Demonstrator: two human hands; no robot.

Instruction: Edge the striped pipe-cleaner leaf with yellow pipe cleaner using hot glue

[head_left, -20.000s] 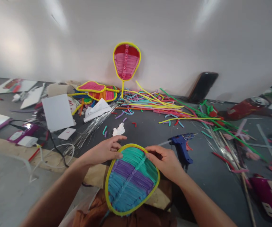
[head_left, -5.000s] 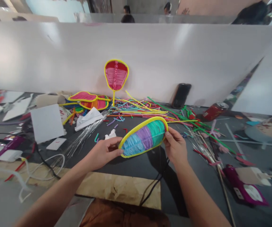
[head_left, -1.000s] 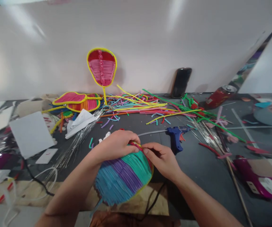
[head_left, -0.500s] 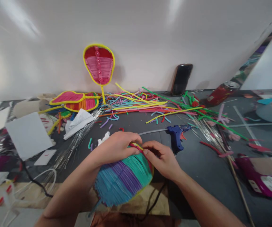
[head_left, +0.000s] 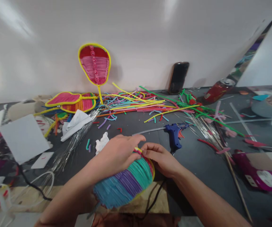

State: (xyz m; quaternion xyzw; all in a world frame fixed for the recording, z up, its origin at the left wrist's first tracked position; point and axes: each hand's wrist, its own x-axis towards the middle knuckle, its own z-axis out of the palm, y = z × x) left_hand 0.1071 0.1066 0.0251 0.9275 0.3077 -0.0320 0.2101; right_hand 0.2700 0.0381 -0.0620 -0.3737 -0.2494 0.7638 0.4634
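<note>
A rounded pipe-cleaner panel (head_left: 130, 182), striped blue, purple and teal with a yellow and red edge, is held up above the table's near edge. My left hand (head_left: 123, 151) reaches over its upper side, fingers closed on the edge. At the panel's upper right rim, my right hand (head_left: 159, 157) pinches the yellow and red border between thumb and forefinger. Both sets of fingertips almost meet there. Part of the panel is hidden behind my left hand and forearm. A blue glue gun (head_left: 174, 135) lies just beyond my right hand.
Loose pipe cleaners (head_left: 136, 102) are heaped along the wall beside a pink, yellow-rimmed paddle shape (head_left: 95, 64). A phone (head_left: 178, 78) leans on the wall, left of a red can (head_left: 218, 91). Silver wires (head_left: 73, 146) and crumpled white tissue (head_left: 102, 142) lie left; a purple device (head_left: 257, 171) sits right.
The camera view has shifted slightly. My left hand's fingers have lifted and stretched a little over the panel's rim, while my right hand keeps its pinch on the border.
</note>
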